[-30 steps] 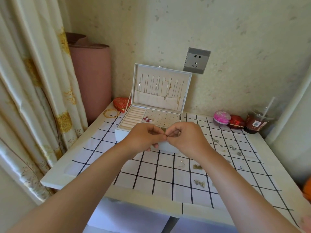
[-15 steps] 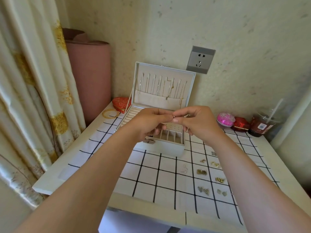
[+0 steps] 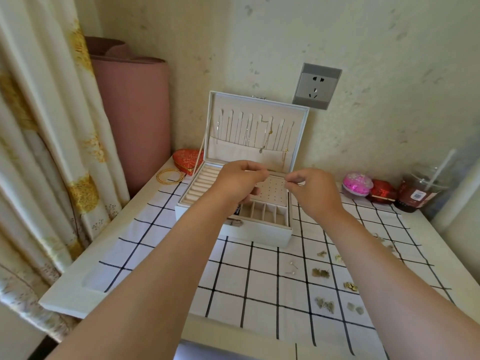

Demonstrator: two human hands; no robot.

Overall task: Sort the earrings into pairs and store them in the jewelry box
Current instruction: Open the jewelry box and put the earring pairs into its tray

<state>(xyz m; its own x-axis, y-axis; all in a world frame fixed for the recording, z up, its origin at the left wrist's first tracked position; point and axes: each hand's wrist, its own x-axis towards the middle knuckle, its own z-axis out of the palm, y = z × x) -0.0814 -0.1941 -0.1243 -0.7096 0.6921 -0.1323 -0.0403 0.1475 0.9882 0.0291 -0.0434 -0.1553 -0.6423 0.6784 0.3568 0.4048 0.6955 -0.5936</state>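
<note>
1. The hands are now coming apart. Half a second ago their fingertips were meeting above the jewelry box (image 3: 259,232); now a gap is showing between them at the centre of the frame.
2. The left hand (image 3: 240,181) is hovering over the box tray with its thumb pressing against its curled forefinger. Whether anything is pinched there, I cannot tell.
3. The right hand (image 3: 310,189) is pinching a tiny pale earring (image 3: 286,180) between thumb and forefinger, just above the perforated panel of the box.
4. The box is standing open as before, its lid leaning back with chains hanging inside.
5. Loose earrings (image 3: 321,273) are lying in small groups at the lower right, on a checked cloth (image 3: 233,281) covering the white bench (image 3: 78,289).
6. Gold bangles (image 3: 170,175) and a red heart box (image 3: 187,157) are sitting left of the jewelry box.
7. A drink cup (image 3: 418,193) is standing at the right edge.
8. A curtain (image 3: 39,152) is hanging at the left, a pink roll (image 3: 135,113) is leaning beside it, and a socket (image 3: 316,85) is showing on the wall.
</note>
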